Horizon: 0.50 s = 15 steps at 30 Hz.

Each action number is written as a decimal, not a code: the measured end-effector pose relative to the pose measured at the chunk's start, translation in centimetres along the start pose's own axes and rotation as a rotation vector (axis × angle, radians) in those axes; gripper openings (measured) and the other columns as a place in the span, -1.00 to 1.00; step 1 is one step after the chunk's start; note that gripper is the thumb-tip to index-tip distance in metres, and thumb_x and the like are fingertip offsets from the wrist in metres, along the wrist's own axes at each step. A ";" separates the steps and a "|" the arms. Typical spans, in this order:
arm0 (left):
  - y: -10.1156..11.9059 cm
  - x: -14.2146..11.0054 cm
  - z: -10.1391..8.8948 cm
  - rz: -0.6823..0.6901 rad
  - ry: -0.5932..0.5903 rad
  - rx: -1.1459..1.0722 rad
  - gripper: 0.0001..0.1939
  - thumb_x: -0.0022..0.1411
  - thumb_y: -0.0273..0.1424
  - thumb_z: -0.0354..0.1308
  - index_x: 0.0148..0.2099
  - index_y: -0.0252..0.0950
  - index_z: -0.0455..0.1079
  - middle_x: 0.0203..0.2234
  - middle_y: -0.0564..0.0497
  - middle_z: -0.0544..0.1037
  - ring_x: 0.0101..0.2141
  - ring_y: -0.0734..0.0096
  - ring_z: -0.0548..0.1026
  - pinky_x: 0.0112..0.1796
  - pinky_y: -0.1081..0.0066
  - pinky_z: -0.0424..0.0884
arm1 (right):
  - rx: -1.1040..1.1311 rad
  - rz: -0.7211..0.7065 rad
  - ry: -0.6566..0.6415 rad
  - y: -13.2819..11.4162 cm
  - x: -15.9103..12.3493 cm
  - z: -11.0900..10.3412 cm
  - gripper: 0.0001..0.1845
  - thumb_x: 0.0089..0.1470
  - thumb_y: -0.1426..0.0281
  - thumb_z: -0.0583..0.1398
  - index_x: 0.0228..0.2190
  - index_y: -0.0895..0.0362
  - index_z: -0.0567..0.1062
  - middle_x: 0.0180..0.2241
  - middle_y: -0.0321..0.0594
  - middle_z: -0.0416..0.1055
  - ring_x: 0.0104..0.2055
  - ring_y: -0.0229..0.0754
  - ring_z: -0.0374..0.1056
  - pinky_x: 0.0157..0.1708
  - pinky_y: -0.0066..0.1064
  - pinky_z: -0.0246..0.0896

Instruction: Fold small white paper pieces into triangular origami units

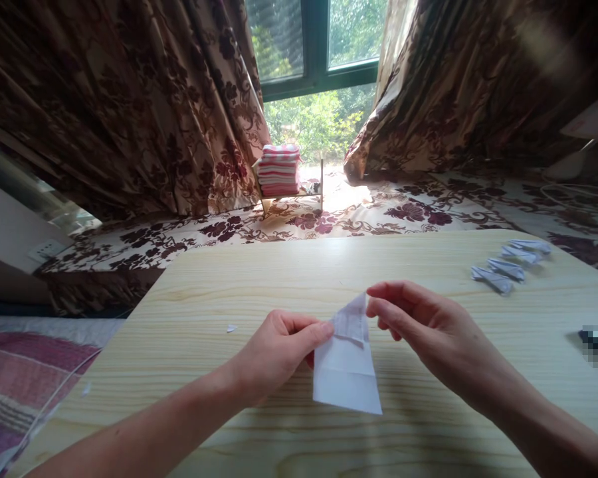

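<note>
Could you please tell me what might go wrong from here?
The left hand pinches the folded paper at one side while its lower end is unheld, so the fold might shift crooked. The right hand is at the thin upper corner; a hard pull could bend or tear it. The small folded paper pieces lie near the far right corner of the table; a sweeping arm could perhaps knock one off.

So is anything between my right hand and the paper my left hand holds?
Nothing visible: your right hand is close beside the top corner of the paper, though whether they touch isn't clear. The folded papers lie off to the right, not between them.
</note>
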<state>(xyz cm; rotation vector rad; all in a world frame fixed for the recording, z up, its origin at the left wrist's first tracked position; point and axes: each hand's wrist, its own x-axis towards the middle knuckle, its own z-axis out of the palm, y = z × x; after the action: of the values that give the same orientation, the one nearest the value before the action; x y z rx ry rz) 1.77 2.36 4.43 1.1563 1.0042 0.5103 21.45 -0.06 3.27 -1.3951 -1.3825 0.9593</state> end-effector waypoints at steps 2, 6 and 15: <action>-0.2 0.1 0.1 -0.011 0.041 -0.064 -0.65 0.06 -0.17 0.22 -0.48 -0.41 0.47 -0.60 0.02 0.40 -0.50 0.46 0.32 -0.45 0.47 0.23 | -0.064 -0.014 0.041 -0.1 -0.1 0.0 -0.72 0.06 0.15 0.17 -0.40 0.12 0.47 -0.53 -0.28 0.39 -0.50 -0.26 0.28 -0.52 -0.47 0.23; -0.4 0.1 0.1 -0.012 0.084 -0.105 -0.64 0.02 -0.14 0.25 -0.50 -0.40 0.45 -0.58 0.02 0.42 -0.51 0.47 0.33 -0.48 0.49 0.23 | -0.159 -0.036 -0.112 -0.4 -0.4 0.2 -0.65 0.10 0.14 0.11 -0.54 0.12 0.45 -0.55 -0.27 0.35 -0.48 -0.24 0.27 -0.53 -0.46 0.17; -0.7 0.2 0.0 -0.005 0.061 -0.110 -0.64 0.04 -0.14 0.24 -0.44 -0.40 0.50 -0.58 0.01 0.43 -0.46 0.44 0.35 -0.41 0.46 0.28 | -0.152 0.019 -0.152 -0.6 -0.4 0.8 -0.60 0.08 0.13 0.10 -0.59 0.12 0.48 -0.53 -0.24 0.39 -0.43 -0.19 0.29 -0.49 -0.43 0.15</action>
<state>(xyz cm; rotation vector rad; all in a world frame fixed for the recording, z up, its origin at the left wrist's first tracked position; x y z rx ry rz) 1.75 2.26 3.67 1.0458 1.0184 0.5924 20.45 -0.45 3.61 -1.4746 -1.5860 1.0074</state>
